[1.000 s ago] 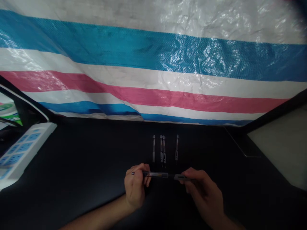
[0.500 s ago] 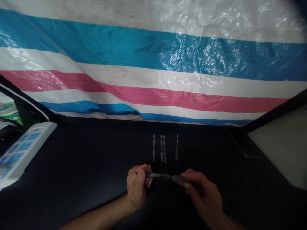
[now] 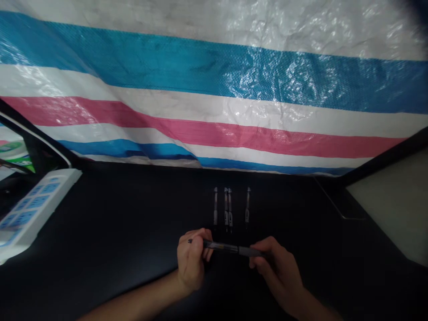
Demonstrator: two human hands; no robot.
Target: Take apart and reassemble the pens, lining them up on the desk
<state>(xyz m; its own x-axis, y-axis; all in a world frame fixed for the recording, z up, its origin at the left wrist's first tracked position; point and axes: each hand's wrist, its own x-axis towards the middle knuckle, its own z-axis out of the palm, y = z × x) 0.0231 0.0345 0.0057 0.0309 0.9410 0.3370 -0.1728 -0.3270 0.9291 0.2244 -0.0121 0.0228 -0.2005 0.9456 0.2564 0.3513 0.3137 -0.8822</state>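
My left hand (image 3: 192, 261) is closed around the back part of a dark, see-through pen (image 3: 223, 246), whose end sticks out past the thumb. At the pen's other end, my right hand (image 3: 281, 269) pinches the grey grip section between thumb and fingers. The pen lies nearly level between the two hands, just above the black table. Its right tip is hidden by my right fingers. Beyond the hands, several similar pens lie upright in the view: a left pen (image 3: 216, 207), a close middle pair (image 3: 228, 209) and a right pen (image 3: 248, 207).
A white power strip (image 3: 55, 196) with blue socket faces lies on the left of the black table (image 3: 133, 209). A striped plastic sheet (image 3: 187, 107) hangs along the back. Dark frame bars rise at both sides, and a thin-edged dark flat object (image 3: 347, 207) lies at right.
My right hand has shifted slightly left. The grey grip section now sits closer to the pen's clear barrel and more in line with it. My left hand stays nearly still.
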